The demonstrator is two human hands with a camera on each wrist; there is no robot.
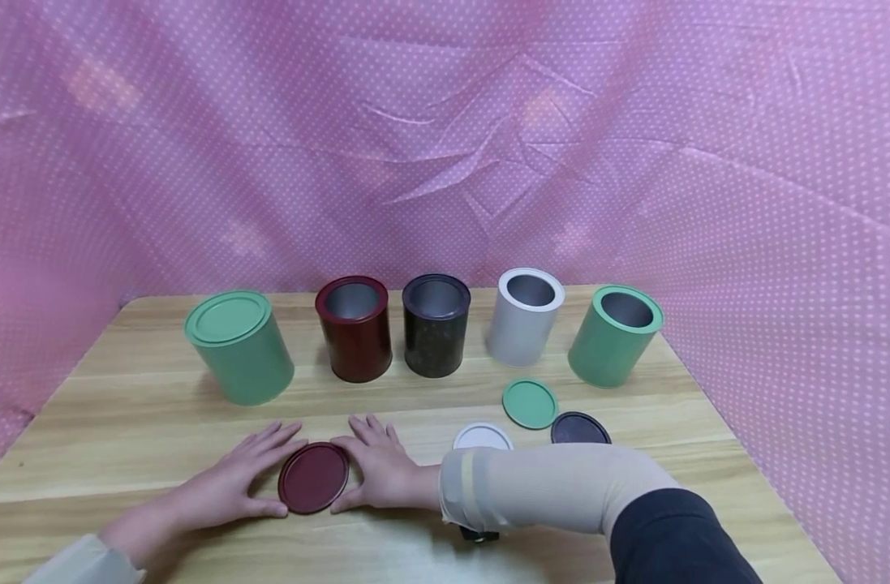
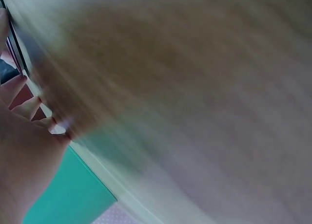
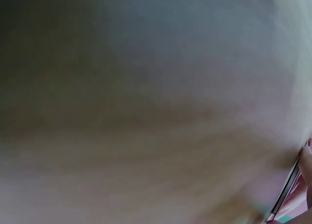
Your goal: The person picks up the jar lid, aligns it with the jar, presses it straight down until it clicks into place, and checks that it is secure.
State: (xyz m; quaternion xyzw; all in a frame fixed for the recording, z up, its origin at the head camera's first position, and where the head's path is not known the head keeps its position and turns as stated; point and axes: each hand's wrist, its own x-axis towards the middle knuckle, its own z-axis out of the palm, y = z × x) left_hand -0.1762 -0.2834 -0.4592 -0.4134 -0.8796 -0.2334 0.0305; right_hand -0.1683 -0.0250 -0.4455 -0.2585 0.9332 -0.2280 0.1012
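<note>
Gripping the dark red lid (image 1: 313, 478) low in the frame, left of centre, are the left hand (image 1: 229, 484) and right hand (image 1: 386, 470). Probably light, stiff and slick, it suits holding by its edge

Pink dotted cloth (image 1: 430, 154) surrounds a wooden table (image 1: 116, 442).

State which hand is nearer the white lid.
Right. The right hand is left of the white lid, at the right edge of the dark red lid; the left hand is farther left, at the opposite edge.
</note>
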